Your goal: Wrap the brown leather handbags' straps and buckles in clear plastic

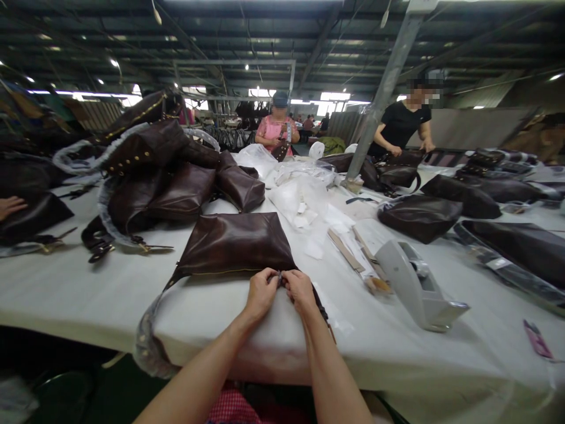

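A dark brown leather bag lies flat on the white table right in front of me. My left hand and my right hand meet at the middle of the bag's near edge. Both are closed in a pinch on a small dark part there, apparently the zipper pull, which is too small to see clearly. The bag's strap, wrapped in clear plastic, hangs over the table's front edge at the left.
A pile of brown bags sits at the back left, with clear plastic sheets in the middle. A grey tape dispenser stands at my right. More bags lie at the right. Two people work across the table; another person's hand is at the far left.
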A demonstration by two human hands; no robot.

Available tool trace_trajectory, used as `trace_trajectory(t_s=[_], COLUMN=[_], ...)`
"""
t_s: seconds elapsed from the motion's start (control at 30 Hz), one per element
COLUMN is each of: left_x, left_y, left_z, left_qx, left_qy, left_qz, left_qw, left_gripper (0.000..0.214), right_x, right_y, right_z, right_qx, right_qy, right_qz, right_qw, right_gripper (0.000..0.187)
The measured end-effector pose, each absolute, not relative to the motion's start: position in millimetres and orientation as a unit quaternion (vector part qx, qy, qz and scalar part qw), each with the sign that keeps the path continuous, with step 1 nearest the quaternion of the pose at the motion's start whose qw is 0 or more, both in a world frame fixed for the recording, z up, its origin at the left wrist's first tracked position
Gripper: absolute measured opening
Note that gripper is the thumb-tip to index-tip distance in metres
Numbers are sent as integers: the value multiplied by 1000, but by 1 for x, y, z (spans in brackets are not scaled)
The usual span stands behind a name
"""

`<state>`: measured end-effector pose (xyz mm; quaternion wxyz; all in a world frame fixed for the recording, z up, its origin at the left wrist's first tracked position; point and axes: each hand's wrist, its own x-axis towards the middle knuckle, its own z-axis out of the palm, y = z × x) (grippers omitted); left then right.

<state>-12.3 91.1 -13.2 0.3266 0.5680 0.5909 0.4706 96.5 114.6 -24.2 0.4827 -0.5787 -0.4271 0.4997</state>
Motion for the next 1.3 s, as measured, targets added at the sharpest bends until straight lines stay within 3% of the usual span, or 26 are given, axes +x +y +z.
trace_trajectory(t_s=[0.17,0.3,0.43,0.7,0.9,1.17,1.3], left_x=[-17,-26,-28,-27,-30,-24,-24], left_y=[85,87,91,95,88,74,77], left_z=[-10,-16,-26,-36,-25,-1,-4], left_qx=[570,535,490,492,543,653,622], left_qy=[583,580,571,546,544,623,620], left_qz=[467,471,481,498,478,372,408], left_qw=[343,394,450,460,425,217,251], left_gripper=[5,5,9,13,11,9,14], right_x=[102,101,98,93,95,95,93], right_y=[107,94,84,82,82,83,82], right_z=[-25,-30,-36,-37,-39,-38,-38], right_qx=[-545,-536,-520,-507,-500,-490,-493], right_qy=[-492,-508,-472,-505,-506,-520,-505], right_qz=[466,478,486,434,437,442,450], right_qw=[493,476,520,548,550,542,548], right_gripper=[21,25,29,26,26,24,22])
